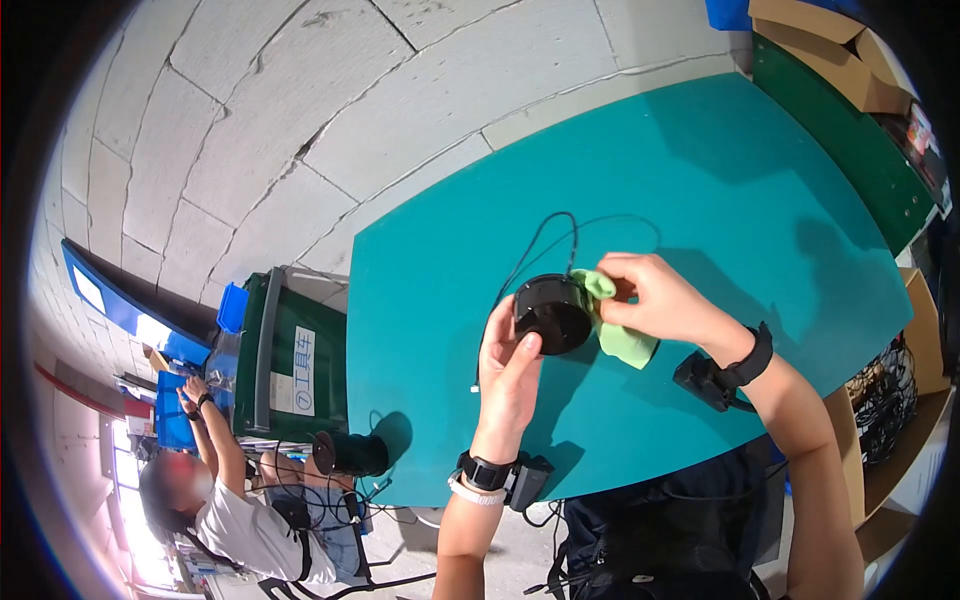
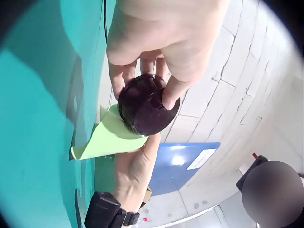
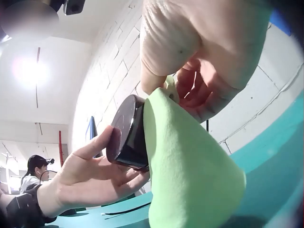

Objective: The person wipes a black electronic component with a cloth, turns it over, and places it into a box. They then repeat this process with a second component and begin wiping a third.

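Observation:
My left hand (image 1: 508, 372) grips a glossy black round device (image 1: 556, 316), thumb on its flat face and fingers around its side. A thin black cable (image 1: 541, 226) loops from the device over the green table (image 1: 440, 290). Against the device's side, my right hand (image 1: 664, 300) pinches a light green cloth (image 1: 628, 346) between thumb and fingers. In the right wrist view, the cloth (image 3: 185, 166) hangs down from the fingers and covers part of the device (image 3: 129, 135). The left wrist view shows the thumb on the dark, shiny face (image 2: 152, 114).
Another black cylinder (image 1: 350, 454) with cables stands at the table's left edge, near a green tool cart (image 1: 300, 350). A cardboard box of cables (image 1: 885, 400) is at the right. Another person (image 1: 255, 510) works at the far left, by a blue bin (image 1: 172, 412).

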A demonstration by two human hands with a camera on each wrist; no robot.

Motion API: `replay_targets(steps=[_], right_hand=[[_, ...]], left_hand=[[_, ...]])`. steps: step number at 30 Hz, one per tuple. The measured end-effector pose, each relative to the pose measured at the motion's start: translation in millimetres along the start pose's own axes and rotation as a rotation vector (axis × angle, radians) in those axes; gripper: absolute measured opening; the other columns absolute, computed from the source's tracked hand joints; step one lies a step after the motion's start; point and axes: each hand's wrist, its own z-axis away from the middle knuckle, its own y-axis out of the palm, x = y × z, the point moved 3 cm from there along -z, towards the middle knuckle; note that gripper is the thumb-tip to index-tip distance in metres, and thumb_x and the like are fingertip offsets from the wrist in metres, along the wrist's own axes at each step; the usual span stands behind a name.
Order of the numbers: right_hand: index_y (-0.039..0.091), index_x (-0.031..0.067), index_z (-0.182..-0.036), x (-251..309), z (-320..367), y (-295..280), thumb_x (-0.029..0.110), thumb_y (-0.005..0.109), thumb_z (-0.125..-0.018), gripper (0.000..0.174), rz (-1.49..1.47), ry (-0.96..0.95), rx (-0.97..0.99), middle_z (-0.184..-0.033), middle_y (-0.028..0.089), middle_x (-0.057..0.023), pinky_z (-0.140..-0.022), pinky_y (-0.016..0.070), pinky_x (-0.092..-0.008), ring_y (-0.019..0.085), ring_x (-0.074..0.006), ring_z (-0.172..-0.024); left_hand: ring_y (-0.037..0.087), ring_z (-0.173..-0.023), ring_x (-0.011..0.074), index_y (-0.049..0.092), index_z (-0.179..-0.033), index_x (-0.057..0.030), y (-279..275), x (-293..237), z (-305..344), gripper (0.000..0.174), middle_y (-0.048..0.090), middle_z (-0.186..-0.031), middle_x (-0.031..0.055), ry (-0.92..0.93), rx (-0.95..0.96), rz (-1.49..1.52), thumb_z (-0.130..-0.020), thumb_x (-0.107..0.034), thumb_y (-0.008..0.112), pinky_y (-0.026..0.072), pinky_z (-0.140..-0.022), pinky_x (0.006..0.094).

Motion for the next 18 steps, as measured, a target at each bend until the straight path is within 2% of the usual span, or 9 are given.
replay_targets(steps=[2, 4, 5, 7, 10, 12, 15, 18], right_hand=[[0.056, -0.0049, -0.082, 0.0, 0.6, 2.5, 0.012, 0.062, -0.079, 0.018, 0.036, -0.023, 0.025, -0.075, 0.054, -0.0088, -0.058, 0.0436, -0.0310, 0.054, -0.0158, -0.062], [0.055, -0.0050, -0.082, 4.6, -1.4, 0.6, 0.011, 0.061, -0.079, 0.018, -0.061, -0.051, -0.076, -0.075, 0.053, -0.0092, -0.058, 0.0433, -0.0311, 0.053, -0.0168, -0.062], [0.055, -0.0051, -0.082, 10.3, -1.7, -2.6, 0.011, 0.061, -0.079, 0.018, -0.016, -0.054, -0.081, -0.076, 0.053, -0.0097, -0.058, 0.0433, -0.0313, 0.054, -0.0171, -0.062], [0.055, -0.0051, -0.083, 6.5, -1.0, -2.3, 0.011, 0.061, -0.079, 0.017, 0.010, -0.046, -0.051, -0.076, 0.053, -0.0097, -0.058, 0.0434, -0.0313, 0.054, -0.0171, -0.062], [0.055, -0.0050, -0.083, 9.5, 0.0, 0.0, 0.011, 0.061, -0.080, 0.017, 0.011, -0.035, -0.033, -0.076, 0.053, -0.0095, -0.058, 0.0434, -0.0312, 0.054, -0.0170, -0.062], [0.055, -0.0050, -0.082, 10.7, 0.4, 0.5, 0.011, 0.060, -0.080, 0.017, -0.012, -0.032, -0.034, -0.076, 0.053, -0.0094, -0.058, 0.0434, -0.0312, 0.054, -0.0169, -0.062], [0.055, -0.0050, -0.083, 7.8, 0.2, 3.9, 0.011, 0.061, -0.080, 0.017, -0.048, -0.032, -0.018, -0.076, 0.053, -0.0091, -0.058, 0.0436, -0.0311, 0.054, -0.0171, -0.062], [0.055, -0.0047, -0.084, 3.1, 3.5, 9.5, 0.011, 0.061, -0.081, 0.017, 0.059, -0.046, 0.080, -0.076, 0.054, -0.0089, -0.058, 0.0439, -0.0307, 0.055, -0.0161, -0.063]], left_hand=[[0.049, -0.119, 0.0196, 0.036, -0.136, -0.0031, -0.4, -0.3, -0.5, 0.060, 0.050, -0.128, 0.0084, 0.006, -0.015, 0.045, -0.085, -0.011, 0.066, 0.0395, -0.101, 0.0352], [0.050, -0.117, 0.0190, 0.036, -0.136, -0.0043, -1.8, 1.5, 0.5, 0.060, 0.050, -0.125, 0.0076, -0.061, -0.035, 0.041, -0.084, -0.008, 0.065, 0.0416, -0.099, 0.0344], [0.050, -0.117, 0.0190, 0.036, -0.136, -0.0043, -0.1, 0.7, 0.5, 0.060, 0.050, -0.125, 0.0076, -0.059, -0.036, 0.043, -0.084, -0.008, 0.065, 0.0416, -0.099, 0.0344], [0.050, -0.116, 0.0185, 0.037, -0.135, -0.0051, 6.4, -1.2, 1.7, 0.060, 0.049, -0.125, 0.0072, -0.090, 0.058, -0.089, -0.082, -0.003, 0.065, 0.0429, -0.097, 0.0340], [0.049, -0.116, 0.0183, 0.038, -0.134, -0.0061, 1.1, 2.3, 1.6, 0.061, 0.046, -0.128, 0.0072, -0.117, 0.080, -0.085, -0.080, 0.000, 0.065, 0.0428, -0.097, 0.0341], [0.049, -0.117, 0.0193, 0.039, -0.134, -0.0067, 3.7, 0.6, 2.0, 0.059, 0.046, -0.128, 0.0080, -0.101, 0.093, -0.077, -0.081, -0.003, 0.066, 0.0429, -0.098, 0.0355], [0.051, -0.116, 0.0231, 0.037, -0.135, -0.0103, 1.4, 0.0, 2.2, 0.065, 0.051, -0.124, 0.0097, -0.075, -0.030, 0.055, -0.079, -0.014, 0.070, 0.0414, -0.100, 0.0420], [0.052, -0.112, 0.0210, 0.039, -0.133, -0.0114, 5.6, -3.5, 2.0, 0.062, 0.052, -0.121, 0.0091, -0.084, -0.053, 0.121, -0.079, -0.010, 0.069, 0.0411, -0.098, 0.0398]])
